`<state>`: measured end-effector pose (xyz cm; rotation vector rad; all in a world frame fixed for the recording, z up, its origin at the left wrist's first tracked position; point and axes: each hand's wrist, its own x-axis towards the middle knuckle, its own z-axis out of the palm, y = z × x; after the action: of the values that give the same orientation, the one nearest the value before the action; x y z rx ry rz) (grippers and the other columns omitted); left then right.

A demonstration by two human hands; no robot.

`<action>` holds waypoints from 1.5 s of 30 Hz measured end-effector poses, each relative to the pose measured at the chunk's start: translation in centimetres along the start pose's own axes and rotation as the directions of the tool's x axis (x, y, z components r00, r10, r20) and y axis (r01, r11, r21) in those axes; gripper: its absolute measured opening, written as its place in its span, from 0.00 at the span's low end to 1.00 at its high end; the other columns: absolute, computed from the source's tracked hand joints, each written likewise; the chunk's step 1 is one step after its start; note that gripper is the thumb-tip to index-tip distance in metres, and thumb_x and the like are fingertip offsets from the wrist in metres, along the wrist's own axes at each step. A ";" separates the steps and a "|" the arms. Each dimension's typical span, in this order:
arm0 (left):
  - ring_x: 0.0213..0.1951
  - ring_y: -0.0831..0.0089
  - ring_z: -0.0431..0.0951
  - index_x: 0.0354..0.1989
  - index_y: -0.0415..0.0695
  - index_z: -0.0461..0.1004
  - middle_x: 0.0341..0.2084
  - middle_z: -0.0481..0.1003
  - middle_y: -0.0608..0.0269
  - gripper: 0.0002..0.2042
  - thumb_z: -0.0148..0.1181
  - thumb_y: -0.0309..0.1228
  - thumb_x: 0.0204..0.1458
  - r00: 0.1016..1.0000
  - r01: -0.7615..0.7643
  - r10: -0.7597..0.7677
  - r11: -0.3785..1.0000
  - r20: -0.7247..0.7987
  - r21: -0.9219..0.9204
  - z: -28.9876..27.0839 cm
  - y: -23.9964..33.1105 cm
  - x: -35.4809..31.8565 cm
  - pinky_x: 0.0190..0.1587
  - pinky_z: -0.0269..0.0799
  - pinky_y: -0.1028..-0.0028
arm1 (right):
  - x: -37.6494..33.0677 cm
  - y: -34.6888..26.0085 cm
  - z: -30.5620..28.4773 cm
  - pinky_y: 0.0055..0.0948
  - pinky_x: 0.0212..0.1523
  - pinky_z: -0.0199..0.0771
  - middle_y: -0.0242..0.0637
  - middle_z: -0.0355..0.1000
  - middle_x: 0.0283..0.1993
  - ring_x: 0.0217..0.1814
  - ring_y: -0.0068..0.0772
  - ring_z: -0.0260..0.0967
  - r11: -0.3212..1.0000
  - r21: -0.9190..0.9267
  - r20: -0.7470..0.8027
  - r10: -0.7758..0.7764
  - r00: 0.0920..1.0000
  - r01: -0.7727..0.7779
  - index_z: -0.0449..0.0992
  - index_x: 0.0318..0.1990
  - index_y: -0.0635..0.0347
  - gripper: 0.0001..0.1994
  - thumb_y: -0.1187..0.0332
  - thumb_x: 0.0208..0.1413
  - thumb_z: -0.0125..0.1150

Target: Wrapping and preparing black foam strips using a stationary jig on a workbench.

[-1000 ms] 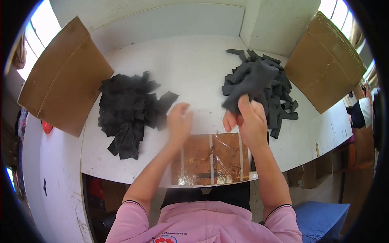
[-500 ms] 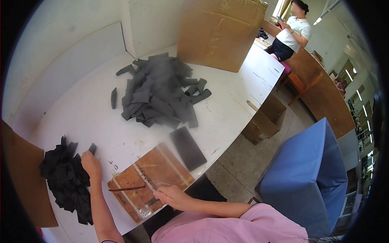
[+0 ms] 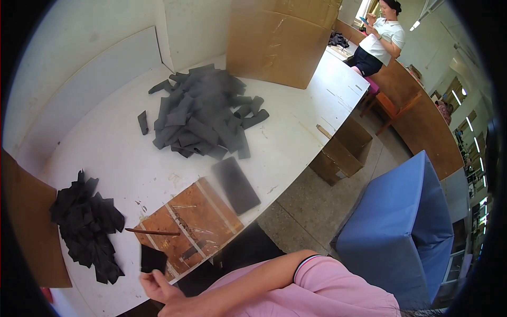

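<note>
White table (image 3: 285, 137) — dark fabric heaps (image 3: 200, 116)

The right hand (image 3: 161, 291) is pinching a flat black piece (image 3: 152, 259) near a brown board (image 3: 165, 223). On the white table (image 3: 132, 164), a black heap (image 3: 87, 227) and a dark grey heap (image 3: 203, 119) are lying well apart.

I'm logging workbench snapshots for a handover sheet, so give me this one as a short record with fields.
Right hand: pinching a black piece by its lower edge
Left hand: not in view
Left pile: overlapping flat black pieces, beside a cardboard box
Far pile: dark grey pieces, one lying apart on its left
Board: brown, with pale strips
Stick: thin, brown, overhanging the board's edge
Slab: dark, flat, rectangular, right of the board
Background: blue bin; co-worker in a white top
</note>
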<state>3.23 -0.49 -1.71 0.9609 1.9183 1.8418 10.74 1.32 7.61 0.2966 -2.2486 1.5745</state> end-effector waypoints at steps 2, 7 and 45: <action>0.31 0.80 0.66 0.28 0.36 0.65 0.26 0.69 0.62 0.04 0.52 0.19 0.43 0.967 -0.122 0.140 0.988 0.212 -0.100 -0.1 -2.4 -3.7 0.35 0.62 0.81 | 1.7 -2.0 -0.4 0.34 0.45 0.64 0.48 0.69 0.40 0.44 0.37 0.67 0.985 -0.026 0.329 0.167 0.929 -0.168 0.70 0.43 0.57 0.18 0.54 0.52 0.49; 0.25 0.72 0.72 0.25 0.37 0.67 0.24 0.71 0.57 0.04 0.55 0.18 0.40 0.468 -0.077 0.207 0.978 0.859 -0.194 2.4 -0.5 -6.4 0.28 0.67 0.78 | 3.7 0.3 8.0 0.36 0.37 0.65 0.46 0.68 0.34 0.38 0.43 0.66 0.907 0.409 -0.018 -0.098 0.995 0.097 0.69 0.36 0.64 0.17 0.57 0.52 0.48; 0.19 0.89 0.59 0.24 0.38 0.66 0.16 0.64 0.75 0.03 0.54 0.21 0.45 0.292 0.584 -0.277 0.810 0.915 0.059 4.7 -1.8 -7.1 0.21 0.54 0.86 | 5.1 2.7 11.4 0.36 0.34 0.66 0.46 0.70 0.30 0.33 0.45 0.68 0.552 -0.834 -0.408 -0.648 0.643 0.027 0.71 0.30 0.65 0.10 0.66 0.47 0.51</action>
<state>10.94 -1.48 -5.65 0.8920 0.9913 0.8580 2.96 -8.15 3.98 -0.0742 -1.8188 0.2503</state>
